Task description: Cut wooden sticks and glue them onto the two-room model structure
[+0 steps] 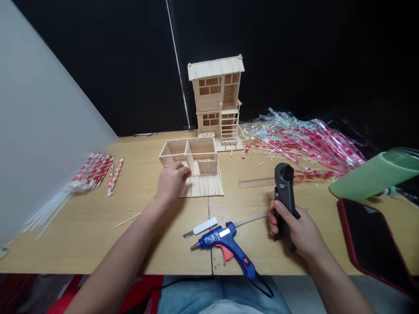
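Pale wooden sticks make up a small house [207,167] with an open top, sitting near the middle of the table [140,168], with a flat stick floor [204,187] on its near side. The left hand [172,179] is at its near left part, fingers bent close together; I cannot tell if they pinch anything. Just to the far side stands a taller stick house [207,103]. Nearer lie a white knife [205,225] and a blue glue gun [225,239]. To their right, the right hand [296,226] is wrapped around a black hand tool [284,187]. A clear ruler [257,182] lies just left of the tool. Far right is a shiny heap of wrappers [304,141], with a green cup [366,176] and a phone [373,235] nearer. Red and white stick packs [91,170] lie on the left.
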Demonstrator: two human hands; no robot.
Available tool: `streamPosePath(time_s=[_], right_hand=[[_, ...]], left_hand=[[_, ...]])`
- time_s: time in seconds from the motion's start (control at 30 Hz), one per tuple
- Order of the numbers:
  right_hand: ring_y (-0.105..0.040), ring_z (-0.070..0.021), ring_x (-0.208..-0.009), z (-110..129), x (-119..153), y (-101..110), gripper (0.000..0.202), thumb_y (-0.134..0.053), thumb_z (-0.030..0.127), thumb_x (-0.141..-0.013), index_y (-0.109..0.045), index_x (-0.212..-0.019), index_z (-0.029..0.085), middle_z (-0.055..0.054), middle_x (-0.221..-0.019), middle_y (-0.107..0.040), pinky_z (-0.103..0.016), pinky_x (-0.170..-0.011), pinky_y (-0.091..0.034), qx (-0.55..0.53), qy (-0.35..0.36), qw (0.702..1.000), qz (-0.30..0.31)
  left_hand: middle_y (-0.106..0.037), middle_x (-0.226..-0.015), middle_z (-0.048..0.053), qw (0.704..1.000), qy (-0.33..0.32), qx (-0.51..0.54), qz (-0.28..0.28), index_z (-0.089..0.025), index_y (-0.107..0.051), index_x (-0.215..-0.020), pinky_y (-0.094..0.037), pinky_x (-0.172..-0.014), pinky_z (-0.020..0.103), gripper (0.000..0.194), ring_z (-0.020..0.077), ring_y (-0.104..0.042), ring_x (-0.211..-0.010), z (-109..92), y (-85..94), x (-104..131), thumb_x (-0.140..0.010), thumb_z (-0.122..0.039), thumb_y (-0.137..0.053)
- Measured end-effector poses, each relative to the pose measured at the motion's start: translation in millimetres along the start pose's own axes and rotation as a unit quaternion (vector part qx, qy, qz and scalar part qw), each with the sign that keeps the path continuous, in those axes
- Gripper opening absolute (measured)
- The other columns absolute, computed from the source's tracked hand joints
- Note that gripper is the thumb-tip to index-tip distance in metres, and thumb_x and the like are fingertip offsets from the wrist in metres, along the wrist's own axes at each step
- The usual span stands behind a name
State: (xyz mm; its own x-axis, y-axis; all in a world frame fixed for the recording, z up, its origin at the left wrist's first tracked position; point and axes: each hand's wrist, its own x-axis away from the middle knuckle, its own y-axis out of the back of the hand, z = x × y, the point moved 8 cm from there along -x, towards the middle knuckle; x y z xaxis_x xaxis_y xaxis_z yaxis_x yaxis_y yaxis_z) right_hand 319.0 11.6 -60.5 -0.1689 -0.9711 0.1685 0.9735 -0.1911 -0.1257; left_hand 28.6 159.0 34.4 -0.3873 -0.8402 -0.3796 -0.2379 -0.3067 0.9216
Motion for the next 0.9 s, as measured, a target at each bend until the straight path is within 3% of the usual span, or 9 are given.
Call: streamPosePath(time_s=[0.1, 0.23, 0.37, 0.57, 0.9], right_hand=[[-0.055, -0.0141, -0.048, 1.5, 2.1, -1.0, 0.038, -0.069, 0.056, -0.084, -0.057, -0.087, 0.020, 0.003, -0.059, -0.055, -0.027, -0.045, -0.049, -0.046, 0.012, 0.999, -0.011], [-0.055, -0.0137, -0.050, 2.7, 4.1, 0.1, 0.034, -0.068, 0.052, -0.086, -0.057, -0.089, 0.020, 0.003, -0.061, -0.055, -0.027, -0.047, -0.049, -0.061, 0.019, 0.998, -0.004], [-0.056, -0.0139, -0.052, -0.6, 5.4, 3.2, 0.031, -0.067, 0.050, -0.089, -0.056, -0.090, 0.020, 0.003, -0.062, -0.055, -0.027, -0.049, -0.049, -0.071, 0.018, 0.997, 0.003], [-0.056, -0.0140, -0.053, -0.8, 8.5, 5.1, 0.027, -0.064, 0.047, -0.091, -0.056, -0.091, 0.021, 0.002, -0.063, -0.055, -0.028, -0.051, -0.049, -0.074, 0.024, 0.997, 0.007], [-0.055, -0.0143, -0.054, 0.7, 10.2, 3.7, 0.028, -0.065, 0.047, -0.091, -0.056, -0.092, 0.021, 0.002, -0.065, -0.054, -0.028, -0.051, -0.049, -0.076, 0.021, 0.997, 0.013]], left_hand=[[-0.069, -0.101, 0.007, 0.996, -0.001, -0.074, 0.058, -0.020, -0.074, -0.094, -0.044, -0.069, 0.030, 0.023, 0.0225, -0.063, -0.094, 25.7, -22.1, 0.2, -0.097, -0.026, -0.051], [-0.068, -0.103, 0.010, 0.984, -0.033, -0.130, 0.120, -0.017, -0.072, -0.100, -0.045, -0.071, 0.033, 0.024, 0.0249, -0.062, -0.096, 19.2, -37.7, -1.2, -0.096, -0.019, -0.048], [-0.066, -0.103, 0.014, 0.978, -0.047, -0.154, 0.129, -0.014, -0.072, -0.099, -0.046, -0.072, 0.035, 0.026, 0.0288, -0.058, -0.103, 6.0, -39.7, -2.2, -0.094, -0.015, -0.046], [-0.066, -0.108, 0.015, 0.975, -0.035, -0.172, 0.135, -0.016, -0.072, -0.100, -0.047, -0.073, 0.037, 0.031, 0.0299, -0.056, -0.108, 7.0, -42.6, -5.1, -0.097, -0.018, -0.041], [-0.068, -0.105, 0.018, 0.965, -0.038, -0.164, 0.201, -0.010, -0.072, -0.103, -0.048, -0.077, 0.039, 0.034, 0.0331, -0.059, -0.106, -1.2, -43.0, -9.3, -0.094, -0.012, -0.039]])
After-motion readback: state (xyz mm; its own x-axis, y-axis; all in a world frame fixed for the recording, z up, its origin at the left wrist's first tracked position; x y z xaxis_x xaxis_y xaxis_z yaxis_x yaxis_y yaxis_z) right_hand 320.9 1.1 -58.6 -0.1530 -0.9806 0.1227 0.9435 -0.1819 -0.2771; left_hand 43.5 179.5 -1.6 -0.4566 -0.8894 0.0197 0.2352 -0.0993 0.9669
